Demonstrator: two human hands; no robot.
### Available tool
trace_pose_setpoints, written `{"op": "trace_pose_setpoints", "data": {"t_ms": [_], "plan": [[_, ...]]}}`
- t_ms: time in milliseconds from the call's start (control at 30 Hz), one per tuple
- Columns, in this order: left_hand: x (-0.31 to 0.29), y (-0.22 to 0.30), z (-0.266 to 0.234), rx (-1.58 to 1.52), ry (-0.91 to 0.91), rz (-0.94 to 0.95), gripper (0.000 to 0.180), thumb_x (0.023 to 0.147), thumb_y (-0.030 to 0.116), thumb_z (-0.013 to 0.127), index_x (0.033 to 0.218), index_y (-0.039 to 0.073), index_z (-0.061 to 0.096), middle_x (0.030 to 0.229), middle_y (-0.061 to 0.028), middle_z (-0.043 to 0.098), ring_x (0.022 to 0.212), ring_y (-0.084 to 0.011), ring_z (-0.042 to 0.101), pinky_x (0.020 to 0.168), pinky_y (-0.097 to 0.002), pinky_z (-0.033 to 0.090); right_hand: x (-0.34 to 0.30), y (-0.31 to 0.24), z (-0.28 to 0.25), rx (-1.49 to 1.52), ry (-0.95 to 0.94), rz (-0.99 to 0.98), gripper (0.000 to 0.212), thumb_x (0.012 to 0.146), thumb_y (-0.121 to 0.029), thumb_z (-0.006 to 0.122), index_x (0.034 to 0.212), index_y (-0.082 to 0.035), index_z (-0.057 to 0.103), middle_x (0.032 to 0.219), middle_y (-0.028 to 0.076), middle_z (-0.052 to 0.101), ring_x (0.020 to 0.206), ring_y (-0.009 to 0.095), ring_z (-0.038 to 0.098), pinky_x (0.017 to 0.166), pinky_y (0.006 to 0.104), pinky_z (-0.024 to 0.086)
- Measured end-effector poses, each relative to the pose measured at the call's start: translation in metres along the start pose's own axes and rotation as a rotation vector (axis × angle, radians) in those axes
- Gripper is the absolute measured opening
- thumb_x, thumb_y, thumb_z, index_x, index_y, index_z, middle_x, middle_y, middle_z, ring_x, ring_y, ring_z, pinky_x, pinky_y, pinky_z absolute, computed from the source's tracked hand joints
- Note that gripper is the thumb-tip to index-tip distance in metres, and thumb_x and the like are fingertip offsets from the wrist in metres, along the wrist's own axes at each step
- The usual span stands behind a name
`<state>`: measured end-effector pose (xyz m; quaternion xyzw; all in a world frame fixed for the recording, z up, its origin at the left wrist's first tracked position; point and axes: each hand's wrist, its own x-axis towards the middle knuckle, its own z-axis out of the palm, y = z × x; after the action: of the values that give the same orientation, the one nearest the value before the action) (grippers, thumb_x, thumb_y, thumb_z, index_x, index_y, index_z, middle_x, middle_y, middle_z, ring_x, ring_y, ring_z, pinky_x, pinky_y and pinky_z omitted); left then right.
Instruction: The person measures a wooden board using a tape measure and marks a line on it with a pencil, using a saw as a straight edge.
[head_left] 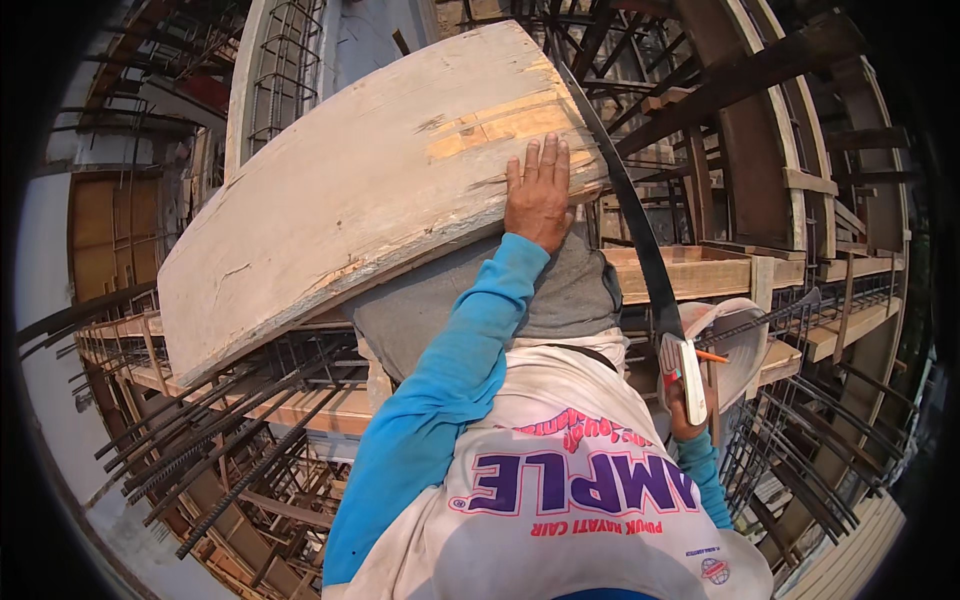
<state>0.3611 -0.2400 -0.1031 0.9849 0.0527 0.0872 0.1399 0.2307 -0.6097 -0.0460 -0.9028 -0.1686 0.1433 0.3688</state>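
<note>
A large pale plywood board [350, 150] lies slanted across my lap, its surface worn, with bare splintered strips near the right end. My left hand [540, 195] is flat on that end, fingers stretched and close to the near edge. Low on the right, my right hand [687, 415] is closed round the white handle of a handsaw [640, 225]. The long dark blade rises from the handle along the board's right end, its tip near the far corner. Whether the teeth touch the wood cannot be made out. Dark grey trousers [440, 295] show under the board.
Beside the saw handle are a pale, round, hat-like thing [742, 350] and a thin orange stick [711, 356]. Steel reinforcing bars [240, 450] stick out at lower left, more [800, 460] at lower right. Timber formwork [690, 275] and dark beams [740, 85] surround me, with gaps between.
</note>
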Motion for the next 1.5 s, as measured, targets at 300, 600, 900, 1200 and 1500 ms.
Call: {"op": "trace_pose_setpoints", "data": {"t_ms": [300, 600, 900, 1200, 1500], "plan": [[0.017, 0.010, 0.007, -0.017, 0.021, 0.025, 0.098, 0.060, 0.025, 0.083, 0.141, 0.006, 0.031, 0.147, -0.0116, 0.032, 0.134, -0.0303, 0.033, 0.109, -0.0467, 0.027, 0.245, -0.057, 0.057, 0.505, 0.182, -0.137, 0.032, 0.078, -0.005, 0.061, 0.108, 0.005, 0.058, 0.091, 0.012, 0.065, 0.082, 0.015, 0.061, 0.072, 0.0283, 0.049], [0.001, -0.002, -0.005, 0.015, 0.027, -0.008, 0.100, 0.057, 0.026, 0.084, 0.140, 0.006, 0.033, 0.146, -0.0110, 0.034, 0.133, -0.0297, 0.035, 0.108, -0.0464, 0.029, 0.104, -0.025, 0.031, 0.341, 0.033, -0.134, 0.045, 0.077, -0.002, 0.056, 0.121, 0.007, 0.051, 0.102, 0.017, 0.060, 0.091, 0.023, 0.058, 0.079, 0.0316, 0.045], [0.001, -0.002, 0.003, -0.045, 0.015, -0.015, 0.095, 0.061, 0.021, 0.082, 0.140, 0.007, 0.032, 0.146, -0.0116, 0.034, 0.133, -0.0300, 0.033, 0.109, -0.0460, 0.027, 0.158, -0.031, 0.050, 0.559, -0.033, 0.107, 0.038, 0.077, -0.004, 0.058, 0.114, 0.007, 0.054, 0.095, 0.014, 0.064, 0.087, 0.020, 0.061, 0.077, 0.0305, 0.048], [0.006, -0.003, -0.003, -0.033, 0.039, 0.034, 0.096, 0.060, 0.023, 0.082, 0.140, 0.006, 0.033, 0.144, -0.0119, 0.035, 0.131, -0.0305, 0.035, 0.107, -0.0457, 0.028, 0.190, -0.042, 0.057, 0.596, 0.016, 0.053, 0.039, 0.078, -0.003, 0.059, 0.117, 0.005, 0.054, 0.087, 0.011, 0.064, 0.080, 0.016, 0.060, 0.071, 0.0293, 0.049], [0.003, 0.007, 0.002, -0.041, 0.053, 0.050, 0.092, 0.062, 0.019, 0.081, 0.140, 0.007, 0.033, 0.145, -0.0119, 0.035, 0.132, -0.0312, 0.035, 0.108, -0.0456, 0.027, 0.052, -0.019, 0.016, 0.228, 0.068, -0.087, 0.051, 0.076, -0.001, 0.053, 0.126, 0.007, 0.048, 0.112, 0.021, 0.060, 0.101, 0.026, 0.061, 0.087, 0.0326, 0.047]]}}
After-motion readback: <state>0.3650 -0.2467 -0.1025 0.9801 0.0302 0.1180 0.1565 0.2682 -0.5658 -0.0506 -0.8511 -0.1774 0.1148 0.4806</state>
